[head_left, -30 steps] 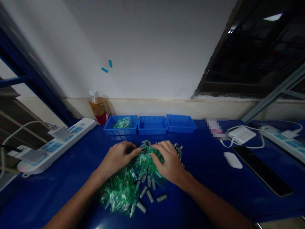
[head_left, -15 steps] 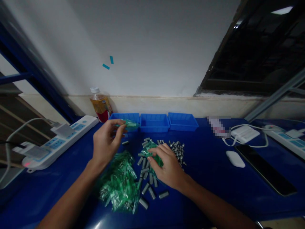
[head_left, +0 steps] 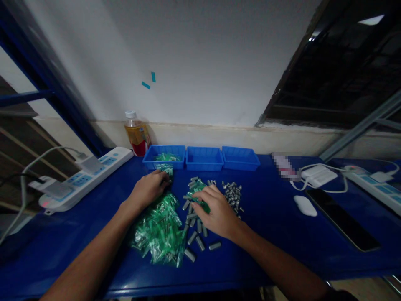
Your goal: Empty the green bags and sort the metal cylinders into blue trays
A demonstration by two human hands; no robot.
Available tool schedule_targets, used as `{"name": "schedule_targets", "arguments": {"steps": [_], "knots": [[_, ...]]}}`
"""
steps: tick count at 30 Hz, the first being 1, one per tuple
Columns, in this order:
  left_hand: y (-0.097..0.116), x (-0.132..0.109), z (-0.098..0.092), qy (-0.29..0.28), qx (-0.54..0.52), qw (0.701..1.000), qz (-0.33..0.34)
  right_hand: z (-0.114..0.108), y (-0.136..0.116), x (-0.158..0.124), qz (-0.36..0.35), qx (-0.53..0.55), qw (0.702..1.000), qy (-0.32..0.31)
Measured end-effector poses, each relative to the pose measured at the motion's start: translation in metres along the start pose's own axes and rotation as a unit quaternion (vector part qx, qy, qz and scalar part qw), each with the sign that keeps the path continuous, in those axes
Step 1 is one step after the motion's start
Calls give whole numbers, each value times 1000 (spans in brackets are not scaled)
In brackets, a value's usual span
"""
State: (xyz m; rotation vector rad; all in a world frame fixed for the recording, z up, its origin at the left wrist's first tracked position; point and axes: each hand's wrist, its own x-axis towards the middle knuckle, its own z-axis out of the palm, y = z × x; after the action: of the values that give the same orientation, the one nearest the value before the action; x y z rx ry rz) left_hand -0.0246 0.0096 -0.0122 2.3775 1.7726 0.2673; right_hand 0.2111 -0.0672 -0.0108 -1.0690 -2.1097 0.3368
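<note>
My left hand [head_left: 151,184] is low over the table before the left bin, its fingers closed and mostly hidden from above. A small green plastic bag [head_left: 165,168] sticks out past its fingers, by the bin's front wall. My right hand [head_left: 216,207] is closed on another green plastic bag [head_left: 204,205] above the grey metal spacers [head_left: 199,242]. Between my forearms lies a heap of green bags [head_left: 159,234] with metal pieces inside. Small metal screws [head_left: 232,194] are piled just beyond my right hand.
Three blue bins line the wall: the left bin [head_left: 147,163] has green bags in it, beside the middle bin [head_left: 205,167] and right bin [head_left: 241,166]. A drink bottle [head_left: 137,136], power strips [head_left: 81,179], a white case [head_left: 305,205] and a phone [head_left: 343,219] stand around.
My left hand has come down from in front of the left bin to the table, uncovering the green bags inside the bin. My right hand has hardly moved. The view has shifted slightly.
</note>
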Motion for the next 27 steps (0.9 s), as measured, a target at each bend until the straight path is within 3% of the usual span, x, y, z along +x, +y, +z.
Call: {"name": "schedule_targets", "arguments": {"steps": [3, 7, 9, 11, 13, 16, 19, 23, 27], "knots": [[18, -1, -10, -3, -128, 990, 60, -3, 0, 4, -17, -33, 999, 7], [50, -11, -25, -133, -346, 918, 145, -5, -3, 8, -82, -74, 994, -3], [59, -14, -26, -147, -420, 884, 139, -5, -3, 11, -103, -74, 992, 9], [57, -13, -24, -123, -459, 873, 110, -7, 1, 18, -104, -77, 991, 20], [47, -9, -21, -72, -412, 907, 56, -10, 14, 31, -81, -101, 991, 29], [23, -4, -14, 43, -166, 983, -70, -17, 46, 59, 11, -181, 981, 64], [1, 2, -2, 70, -13, 990, -119, -21, 80, 81, 98, -259, 960, 41], [-18, 11, 10, 25, -80, 992, -97, -17, 90, 84, 127, -276, 952, 35], [-28, 13, 14, 19, -222, 967, -125, -17, 58, 59, 65, -222, 972, 45]]}}
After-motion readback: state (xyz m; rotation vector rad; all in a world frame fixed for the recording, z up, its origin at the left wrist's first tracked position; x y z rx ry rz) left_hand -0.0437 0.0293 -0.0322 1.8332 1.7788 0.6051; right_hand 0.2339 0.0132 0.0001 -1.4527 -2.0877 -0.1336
